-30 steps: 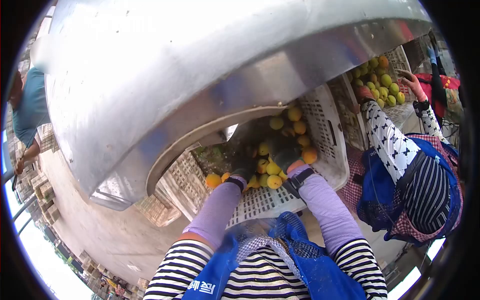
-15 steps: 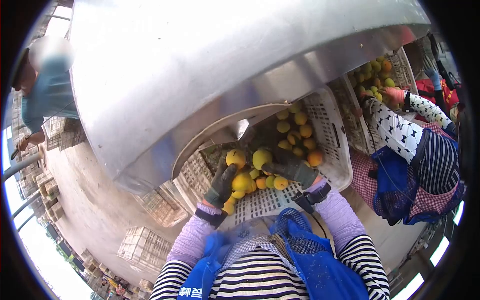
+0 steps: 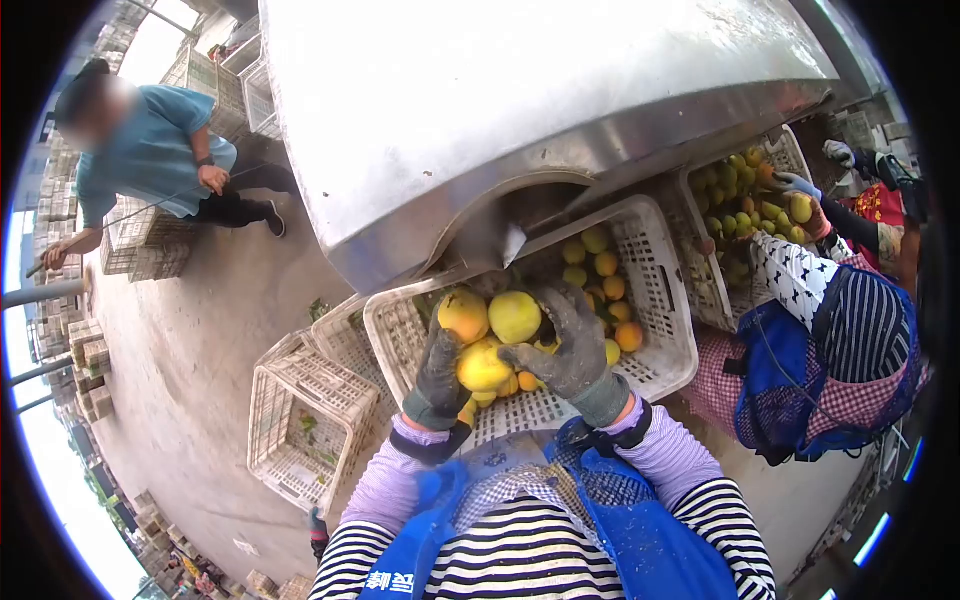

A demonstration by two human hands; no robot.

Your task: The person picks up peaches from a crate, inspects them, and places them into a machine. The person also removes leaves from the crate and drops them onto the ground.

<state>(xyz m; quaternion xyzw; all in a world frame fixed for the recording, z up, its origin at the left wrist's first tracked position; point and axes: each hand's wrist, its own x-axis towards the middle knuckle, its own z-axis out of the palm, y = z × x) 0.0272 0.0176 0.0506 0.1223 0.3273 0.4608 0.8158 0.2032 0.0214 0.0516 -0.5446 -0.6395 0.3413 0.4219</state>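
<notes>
Both my hands wear dark, dirty work gloves and are raised over a white plastic crate (image 3: 655, 300). My left hand (image 3: 436, 375) curls around a round yellow-orange fruit (image 3: 463, 316) and also touches a bright yellow fruit (image 3: 484, 367) below it. Against my right hand (image 3: 570, 345) rests a yellow-green fruit (image 3: 514, 318), its fingers bent around the far side. The right thumb reaches the yellow fruit too, so the three fruits sit together between my palms. Inside the crate lie several more yellow and orange fruits (image 3: 612, 287).
A big metal machine hood (image 3: 560, 80) overhangs the crate. Empty crates (image 3: 310, 425) stand on the floor to the left. At right, a person (image 3: 850, 330) works over another fruit-filled crate (image 3: 690, 215). A person in a teal shirt (image 3: 160, 150) stands at far left holding a rod.
My hands have risen nearer the camera with the fruits gathered between them. The view has shifted, bringing the left-hand crates and the person in teal further into sight.
</notes>
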